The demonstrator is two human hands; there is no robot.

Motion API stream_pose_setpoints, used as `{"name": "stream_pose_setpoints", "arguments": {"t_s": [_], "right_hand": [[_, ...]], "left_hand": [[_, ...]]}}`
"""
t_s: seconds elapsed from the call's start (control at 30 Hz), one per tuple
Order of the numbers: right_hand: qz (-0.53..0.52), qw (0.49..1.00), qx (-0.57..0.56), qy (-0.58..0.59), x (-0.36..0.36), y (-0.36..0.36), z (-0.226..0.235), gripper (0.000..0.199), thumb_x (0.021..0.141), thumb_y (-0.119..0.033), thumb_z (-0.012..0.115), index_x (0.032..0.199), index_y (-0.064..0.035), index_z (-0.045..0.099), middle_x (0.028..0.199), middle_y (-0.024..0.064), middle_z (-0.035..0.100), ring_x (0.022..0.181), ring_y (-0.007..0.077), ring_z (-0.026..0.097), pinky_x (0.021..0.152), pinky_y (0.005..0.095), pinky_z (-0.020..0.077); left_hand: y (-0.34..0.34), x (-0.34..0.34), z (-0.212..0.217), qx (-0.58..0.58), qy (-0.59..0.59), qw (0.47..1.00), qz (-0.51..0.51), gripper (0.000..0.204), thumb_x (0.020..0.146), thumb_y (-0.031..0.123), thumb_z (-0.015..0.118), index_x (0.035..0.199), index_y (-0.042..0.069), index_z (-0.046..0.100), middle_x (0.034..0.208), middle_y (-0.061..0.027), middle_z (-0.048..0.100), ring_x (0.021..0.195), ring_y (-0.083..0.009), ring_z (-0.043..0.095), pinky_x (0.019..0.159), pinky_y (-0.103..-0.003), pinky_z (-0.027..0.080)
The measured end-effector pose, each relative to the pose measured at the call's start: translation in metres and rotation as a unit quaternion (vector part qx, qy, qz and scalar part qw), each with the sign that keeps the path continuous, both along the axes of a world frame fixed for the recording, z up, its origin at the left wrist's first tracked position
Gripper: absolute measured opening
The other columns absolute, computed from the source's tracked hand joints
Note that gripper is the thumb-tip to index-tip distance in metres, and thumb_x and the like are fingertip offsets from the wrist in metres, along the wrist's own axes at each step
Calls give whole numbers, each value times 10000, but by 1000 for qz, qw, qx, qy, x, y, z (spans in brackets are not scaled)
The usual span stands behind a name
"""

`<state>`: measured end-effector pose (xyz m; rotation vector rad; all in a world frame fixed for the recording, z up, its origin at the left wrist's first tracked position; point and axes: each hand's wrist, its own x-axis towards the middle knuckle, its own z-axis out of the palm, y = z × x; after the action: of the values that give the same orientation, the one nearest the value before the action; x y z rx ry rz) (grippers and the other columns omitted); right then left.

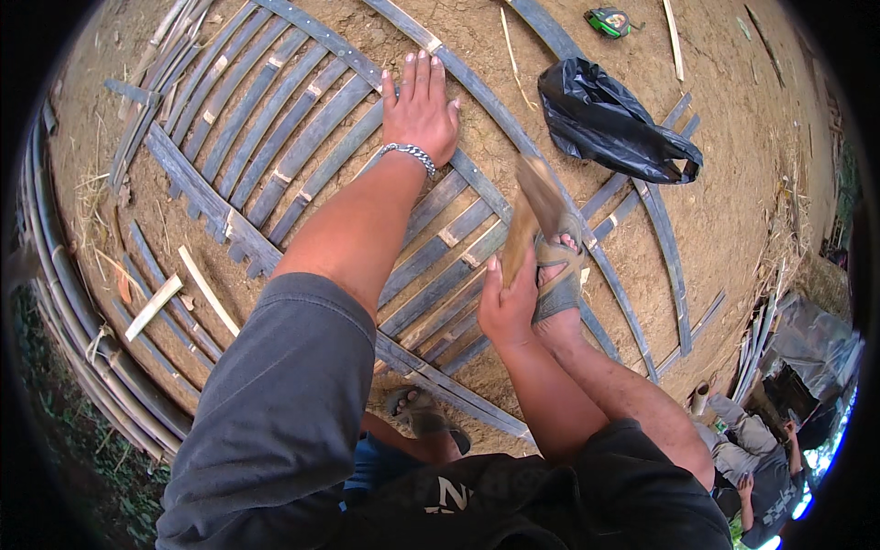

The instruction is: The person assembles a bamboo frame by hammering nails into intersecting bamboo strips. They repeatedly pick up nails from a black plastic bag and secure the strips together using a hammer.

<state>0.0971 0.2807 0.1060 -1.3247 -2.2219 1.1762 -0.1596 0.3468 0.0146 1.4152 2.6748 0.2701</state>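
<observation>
**Slatted frame on bare soil: left hand flat on the rail, right hand gripping a brown tool**

Slatted frame [446, 236], dark strips with pale joints, lies flat on the dirt ground [706, 247], running diagonally from upper left to lower centre beneath the person's arms. Left hand [420, 115]: palm down on the frame's upper rail, fingers extended, not wrapped round anything; chain bracelet [412, 156] at the wrist. Right hand [507, 298]: fingers closed round a brown tool [521, 229], held over the frame's right part. Tool is blurred; type cannot be told. Hands well apart.

Right foot [559, 261], in a sandal, just beside the right hand. Long curved strip [489, 100] passes along the frame's upper side, near the left fingertips. Black plastic bag [596, 119] on the ground, upper right; green-and-black tape measure [608, 23] above it. Pale strip [154, 307] lies at left, near a bundle of long poles [78, 316]. Another person [765, 467] sits at lower right, well apart.
</observation>
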Motion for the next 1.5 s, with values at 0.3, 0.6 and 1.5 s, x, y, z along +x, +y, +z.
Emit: {"name": "stream_pose_setpoints", "arguments": {"t_s": [0.3, 0.6, 1.5], "right_hand": [[1, 999, -53, -7, 15, -15, -28, 621, 1033, -134, 571, 1563, 29, 292, 1329, 333, 600, 1166, 479, 639, 970, 493, 506], [-28, 999, 16, 1, 5, 2, -18, 541, 1035, -124, 568, 1503, 55, 364, 1175, 263, 652, 1020, 363, 672, 925, 440, 519], [56, 978, -106, -171, -4, 25, -13, 545, 994, -116, 587, 1504, -76, 398, 1031, 328, 691, 964, 526, 670, 842, 569, 536]], "left_hand": [[1, 1, 3, -3, -3, 1000, 3, 673, 1076, 373, 397, 1628, 18, 251, 1723, -149, 213, 1611, -308, 127, 1298, -553, 60], [2, -1, 3, -4, 2, 1000, 4, 672, 1073, 370, 397, 1630, 23, 253, 1722, -153, 214, 1609, -302, 137, 1297, -552, 62], [2, 5, 5, -12, 2, 1000, -2, 668, 1076, 378, 394, 1629, 29, 256, 1723, -158, 212, 1609, -311, 141, 1291, -567, 82]]}}
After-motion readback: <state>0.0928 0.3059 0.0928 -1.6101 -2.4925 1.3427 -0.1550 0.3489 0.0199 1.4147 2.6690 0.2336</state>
